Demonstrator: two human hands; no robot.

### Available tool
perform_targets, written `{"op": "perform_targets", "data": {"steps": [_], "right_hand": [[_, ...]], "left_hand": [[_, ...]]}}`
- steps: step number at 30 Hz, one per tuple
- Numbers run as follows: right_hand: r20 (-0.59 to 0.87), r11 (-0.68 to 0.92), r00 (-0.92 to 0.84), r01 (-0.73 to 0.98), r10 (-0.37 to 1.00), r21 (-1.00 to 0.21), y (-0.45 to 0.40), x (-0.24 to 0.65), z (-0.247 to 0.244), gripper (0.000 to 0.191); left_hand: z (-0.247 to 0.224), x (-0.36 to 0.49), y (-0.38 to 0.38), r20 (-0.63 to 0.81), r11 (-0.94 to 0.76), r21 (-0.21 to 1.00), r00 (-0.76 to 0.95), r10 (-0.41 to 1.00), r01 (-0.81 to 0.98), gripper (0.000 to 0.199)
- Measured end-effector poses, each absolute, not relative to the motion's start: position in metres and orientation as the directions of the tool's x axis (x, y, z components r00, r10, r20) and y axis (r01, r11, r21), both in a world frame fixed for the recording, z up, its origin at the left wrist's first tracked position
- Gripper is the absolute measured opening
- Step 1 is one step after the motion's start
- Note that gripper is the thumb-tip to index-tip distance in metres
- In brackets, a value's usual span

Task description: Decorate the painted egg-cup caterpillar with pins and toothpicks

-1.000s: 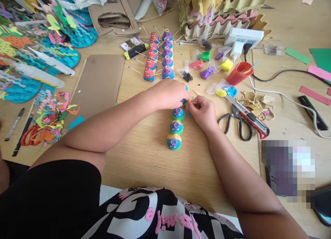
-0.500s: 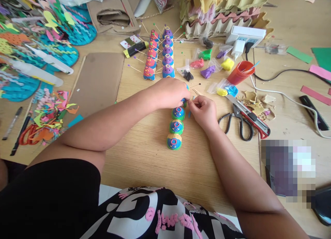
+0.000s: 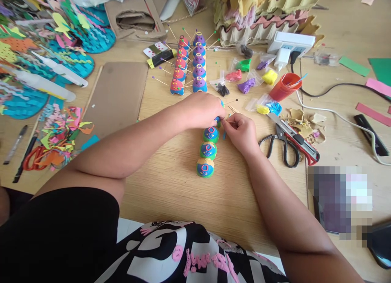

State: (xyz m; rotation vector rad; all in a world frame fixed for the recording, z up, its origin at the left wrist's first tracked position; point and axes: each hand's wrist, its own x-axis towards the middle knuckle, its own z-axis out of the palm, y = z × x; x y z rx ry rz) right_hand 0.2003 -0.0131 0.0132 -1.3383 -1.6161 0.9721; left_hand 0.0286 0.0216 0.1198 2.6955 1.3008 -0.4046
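Note:
A row of blue and green domed pieces [image 3: 208, 151] with pink rings lies on the table, its far end partly hidden beneath my left hand. My left hand [image 3: 203, 109] is closed over that far end, fingertips curled down on the row. Beside it, my right hand [image 3: 241, 130] pinches a thin wooden stick [image 3: 231, 121], and the fingertips of both hands meet. More sticks [image 3: 233, 109] lie just beyond my right hand. Farther back stand a red row [image 3: 177, 86] and a purple row [image 3: 199, 84], with ball-tipped sticks poking out.
Bags of coloured clay [image 3: 247, 85], an orange cup [image 3: 285, 87], scissors [image 3: 282, 146] and a box cutter [image 3: 297, 140] lie to the right. A power strip [image 3: 290, 42] sits behind. Cardboard [image 3: 116, 95], glue bottles [image 3: 42, 85] and paper scraps [image 3: 65, 132] are at the left.

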Motion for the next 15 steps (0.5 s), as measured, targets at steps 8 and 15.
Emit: {"op": "perform_targets", "data": {"steps": [8, 15], "right_hand": [[0.097, 0.125, -0.096, 0.355, 0.991, -0.927, -0.0149, 0.1994, 0.0153, 0.022], [0.104, 0.13, -0.093, 0.351, 0.99, -0.927, -0.0169, 0.1982, 0.0155, 0.021]], "left_hand": [[0.1189, 0.0277, 0.022, -0.274, -0.644, -0.024, 0.614, 0.74, 0.765, 0.024], [0.1202, 0.0281, 0.0229, -0.278, -0.643, -0.014, 0.614, 0.738, 0.766, 0.026]]}}
